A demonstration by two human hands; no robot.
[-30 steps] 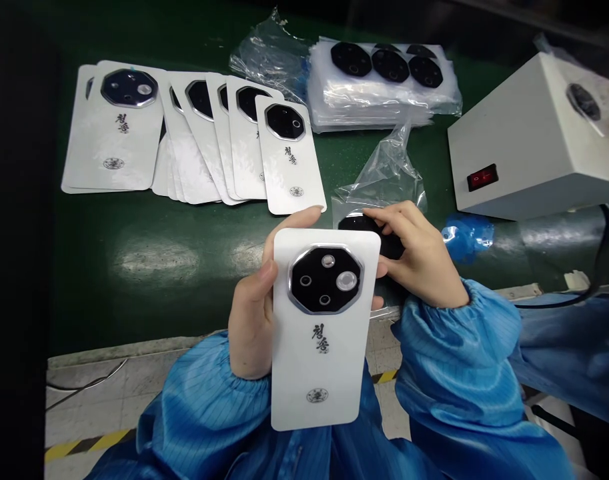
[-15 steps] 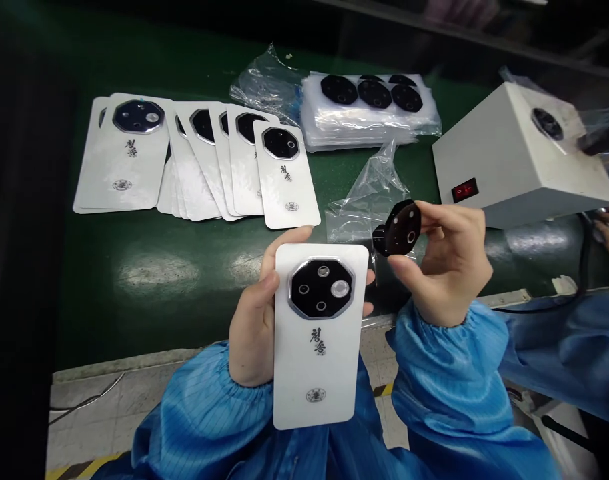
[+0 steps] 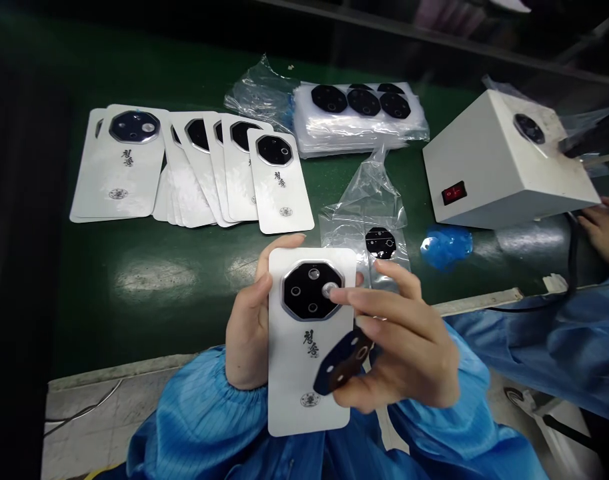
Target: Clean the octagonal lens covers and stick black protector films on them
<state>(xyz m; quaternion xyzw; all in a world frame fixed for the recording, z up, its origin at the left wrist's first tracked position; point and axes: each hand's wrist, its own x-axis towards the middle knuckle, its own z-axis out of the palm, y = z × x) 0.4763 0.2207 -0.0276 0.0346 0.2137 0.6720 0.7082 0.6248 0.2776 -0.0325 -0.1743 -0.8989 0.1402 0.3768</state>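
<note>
My left hand [image 3: 249, 327] is closed around the left edge of a white phone back cover [image 3: 294, 380], its other fingertips behind the panel. The cover faces me upright, with a silver-rimmed black camera window, dark lettering and a round emblem. Between thumb and fingers my right hand [image 3: 404, 340] pinches a black octagonal camera lens plate [image 3: 341, 363], tilted over the cover's lower half. The right index fingertip touches the large clear lens circle at the right of the camera window. A similar black plate [image 3: 381, 243] lies on clear plastic film [image 3: 344, 227] beyond my hands.
White phone covers [image 3: 194, 193] overlap in a row at left. A stack of clear film [image 3: 354, 133] with several black plates stands behind. At right are a white box [image 3: 484, 160] with a red switch, blue film pieces [image 3: 447, 247] and another person's hand [image 3: 607, 227].
My right hand has come left and down with the black plate, from above the film to in front of the cover. The plate on the film and the blue pieces are now uncovered.
</note>
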